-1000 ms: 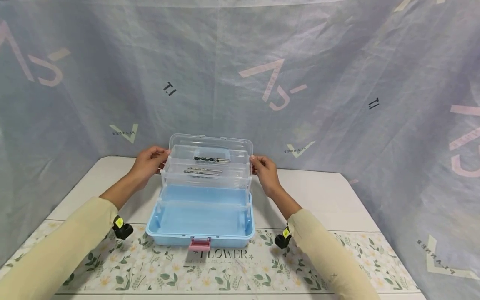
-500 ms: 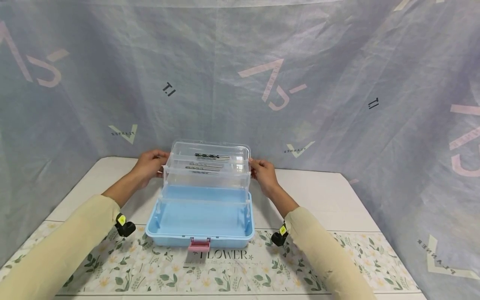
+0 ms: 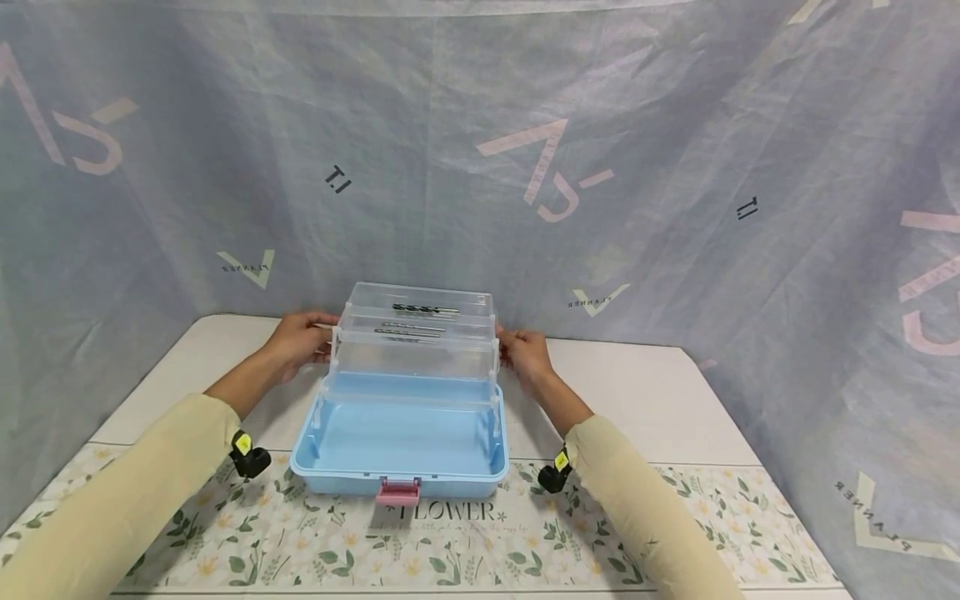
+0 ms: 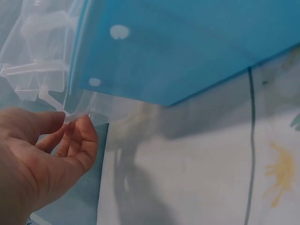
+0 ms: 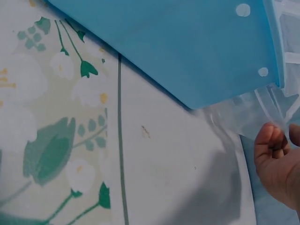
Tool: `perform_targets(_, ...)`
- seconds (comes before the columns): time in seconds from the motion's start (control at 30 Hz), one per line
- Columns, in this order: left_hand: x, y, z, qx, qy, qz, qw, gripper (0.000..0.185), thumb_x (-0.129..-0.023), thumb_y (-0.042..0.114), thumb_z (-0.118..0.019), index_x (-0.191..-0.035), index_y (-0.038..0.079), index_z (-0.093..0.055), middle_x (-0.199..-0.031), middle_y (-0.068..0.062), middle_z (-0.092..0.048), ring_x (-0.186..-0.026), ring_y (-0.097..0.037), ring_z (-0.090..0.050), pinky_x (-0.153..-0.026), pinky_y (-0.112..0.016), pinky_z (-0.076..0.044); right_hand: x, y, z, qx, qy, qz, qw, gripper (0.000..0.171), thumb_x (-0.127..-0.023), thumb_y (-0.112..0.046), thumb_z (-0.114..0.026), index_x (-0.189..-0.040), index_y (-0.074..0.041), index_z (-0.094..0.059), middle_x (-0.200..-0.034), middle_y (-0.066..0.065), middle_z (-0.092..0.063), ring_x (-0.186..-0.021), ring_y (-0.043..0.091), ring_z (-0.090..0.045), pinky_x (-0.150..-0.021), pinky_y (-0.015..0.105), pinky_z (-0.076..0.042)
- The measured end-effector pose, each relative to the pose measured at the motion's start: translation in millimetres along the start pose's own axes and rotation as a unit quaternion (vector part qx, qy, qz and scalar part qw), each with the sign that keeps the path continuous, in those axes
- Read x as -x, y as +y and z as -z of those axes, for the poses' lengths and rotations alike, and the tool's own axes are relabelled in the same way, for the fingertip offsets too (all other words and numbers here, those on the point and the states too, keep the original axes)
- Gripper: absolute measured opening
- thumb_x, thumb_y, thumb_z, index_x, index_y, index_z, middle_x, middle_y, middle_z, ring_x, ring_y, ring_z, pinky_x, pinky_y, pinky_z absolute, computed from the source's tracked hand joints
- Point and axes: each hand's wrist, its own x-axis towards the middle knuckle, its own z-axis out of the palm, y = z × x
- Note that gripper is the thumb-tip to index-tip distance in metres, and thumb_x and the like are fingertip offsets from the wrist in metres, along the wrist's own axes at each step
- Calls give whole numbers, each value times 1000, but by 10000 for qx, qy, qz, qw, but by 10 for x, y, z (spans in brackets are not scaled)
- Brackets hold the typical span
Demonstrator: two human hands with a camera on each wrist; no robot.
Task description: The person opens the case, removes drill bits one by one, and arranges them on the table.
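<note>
Left hand: reaching forward beside the case's rear left, thumb and fingertips pinching the clear lid. Right hand: mirroring it at the rear right, fingers curling, thumb and fingertips pinching the lid's other edge. Blue case: standing open on the table, clear trays rising at its back, drill bits lying in them.

We are observing the left hand and right hand holding the clear lid of a blue box.
</note>
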Motion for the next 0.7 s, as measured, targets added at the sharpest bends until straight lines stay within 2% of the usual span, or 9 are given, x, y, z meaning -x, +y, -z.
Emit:
perform_targets(0.1, -10, -12, -4, 18, -59, 62, 10000, 52, -119, 14, -53, -164, -10, -48, -119, -9, -70, -86, -9, -69, -82, -29, -67, -2, 26, 2, -13, -9, -58, 10000, 33, -116, -20, -67, -103, 8, -78, -82, 1, -70, -69, 10, -63, -63, 23, -56)
perform_targets(0.33, -42, -72, 9, 181, -284, 153, 9993, 53, -118, 10, -52, -164, -15, -43, -101, 3, -70, -84, -6, -67, -79, -25, -65, 20, 82, 1, 186, 11, -219, 9996, 30, -115, -16, -66, -119, 11, -79, -82, 1, -68, -69, 10, -61, -64, 23, -54)
perform_targets(0.43, -65, -99, 13, 237, -337, 181, 9990, 54, -118, 10, -52, -164, -16, -43, -97, 7, -70, -83, -5, -67, -78, -23, -64, 27, 100, 1, 220, 28, -248, 9994, 28, -114, -15, -67, -117, 10, -79, -82, 0, -68, -69, 9, -60, -64, 23, -52)
perform_targets(0.6, -83, -122, 14, 225, -356, 174, 9990, 55, -117, 10, -53, -165, -16, -43, -99, 6, -71, -84, -5, -67, -79, -23, -65, 29, 112, 1, 236, 58, -255, 9994, 28, -114, -17, -67, -110, 8, -79, -80, 0, -67, -70, 10, -60, -66, 24, -52)
perform_targets(0.7, -72, -120, 8, 219, -378, 162, 9989, 56, -117, 10, -53, -165, -16, -42, -100, 5, -72, -84, -5, -68, -79, -23, -65, 29, 116, 6, 272, 59, -313, 9991, 28, -115, -18, -67, -112, 7, -78, -81, 0, -67, -71, 11, -61, -68, 25, -53)
